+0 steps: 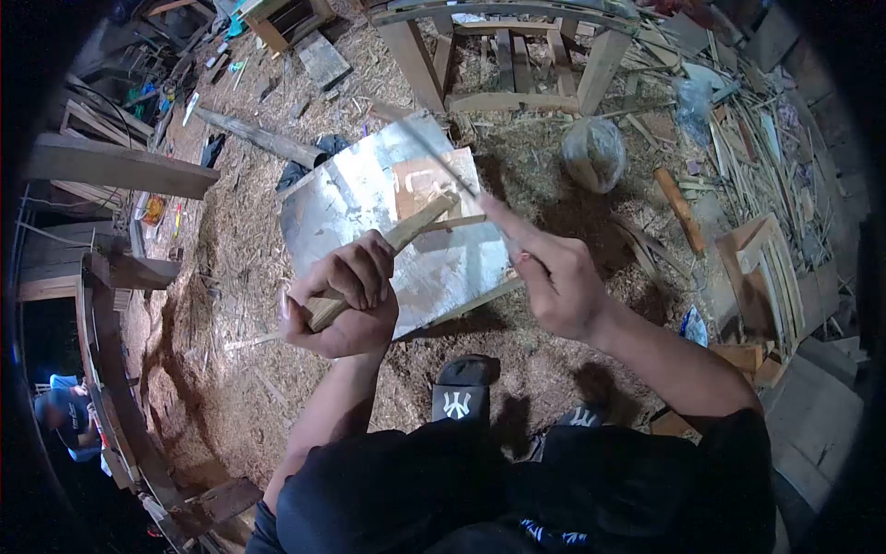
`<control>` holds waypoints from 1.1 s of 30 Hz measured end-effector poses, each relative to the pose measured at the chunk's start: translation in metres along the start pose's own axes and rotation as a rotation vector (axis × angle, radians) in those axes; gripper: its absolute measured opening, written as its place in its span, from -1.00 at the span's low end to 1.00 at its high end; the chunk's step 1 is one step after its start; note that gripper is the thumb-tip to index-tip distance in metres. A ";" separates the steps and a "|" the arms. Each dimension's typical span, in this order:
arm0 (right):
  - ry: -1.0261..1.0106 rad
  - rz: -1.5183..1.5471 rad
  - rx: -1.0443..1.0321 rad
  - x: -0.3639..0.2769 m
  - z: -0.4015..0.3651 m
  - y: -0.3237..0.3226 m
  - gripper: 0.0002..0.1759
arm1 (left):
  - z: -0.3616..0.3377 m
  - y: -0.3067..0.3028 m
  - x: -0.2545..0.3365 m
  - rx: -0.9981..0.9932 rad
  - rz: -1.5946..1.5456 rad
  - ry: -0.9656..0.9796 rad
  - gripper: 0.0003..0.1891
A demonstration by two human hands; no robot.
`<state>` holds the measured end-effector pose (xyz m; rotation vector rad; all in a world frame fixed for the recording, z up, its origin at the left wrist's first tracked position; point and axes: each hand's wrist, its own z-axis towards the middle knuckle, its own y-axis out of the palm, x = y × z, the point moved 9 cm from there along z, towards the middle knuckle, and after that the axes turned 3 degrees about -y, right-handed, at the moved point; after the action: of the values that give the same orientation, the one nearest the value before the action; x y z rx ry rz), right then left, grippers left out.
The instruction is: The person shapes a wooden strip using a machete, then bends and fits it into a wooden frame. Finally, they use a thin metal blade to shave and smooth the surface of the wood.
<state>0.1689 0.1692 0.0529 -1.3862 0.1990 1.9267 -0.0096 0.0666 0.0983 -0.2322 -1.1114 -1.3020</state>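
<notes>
My left hand (346, 300) is wrapped round a short wooden stick (420, 224), which points up and to the right. In my right hand (558, 282) is a long thin dark tool (438, 159), its blade slanting up and to the left past the stick's upper end. Below both hands lies a pale, worn board (337, 212) on the ground, with a smaller brownish panel (411, 180) on top of it. The grip of the tool is hidden by my fingers.
A wooden frame (512, 102) stands at the top centre. Beside it is a clear plastic bag (593, 155). An orange-brown wood block (678, 210) and scrap strips lie right. Wooden beams (120, 166) jut in from the left. Another person (69, 415) is at far lower left.
</notes>
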 end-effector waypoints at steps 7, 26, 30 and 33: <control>0.336 -0.160 -0.251 0.042 -0.015 0.016 -0.40 | 0.002 0.003 0.001 0.011 0.039 0.011 -0.31; 0.507 -0.002 -0.188 0.046 -0.020 0.007 -0.38 | -0.006 0.007 0.001 -0.020 0.007 -0.039 -0.32; 0.104 0.032 -0.004 -0.002 0.008 -0.016 -0.40 | -0.004 0.004 -0.001 -0.019 -0.002 -0.020 -0.33; -0.179 0.093 0.094 -0.004 -0.007 -0.010 -0.43 | -0.002 0.007 -0.001 -0.037 -0.005 -0.019 -0.34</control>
<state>0.1812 0.1705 0.0564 -1.1545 0.2676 2.0783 -0.0026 0.0680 0.0996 -0.2700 -1.1054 -1.3280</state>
